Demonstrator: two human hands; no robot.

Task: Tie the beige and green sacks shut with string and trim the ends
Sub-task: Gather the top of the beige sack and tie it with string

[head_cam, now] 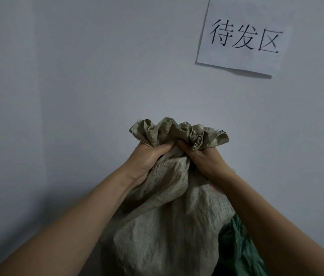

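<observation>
My left hand point(149, 156) and right hand point(202, 158) are together, both gripping the gathered neck of the beige sack point(165, 226) at 6 o'clock; the green sack point(238, 248) lies at 5 o'clock, touching it

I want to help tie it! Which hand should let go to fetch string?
Probably the right hand. Both grip the sack at its bunched neck, but the left hand wraps the middle, above the bulk, so it could hold alone. No string shows.
</observation>
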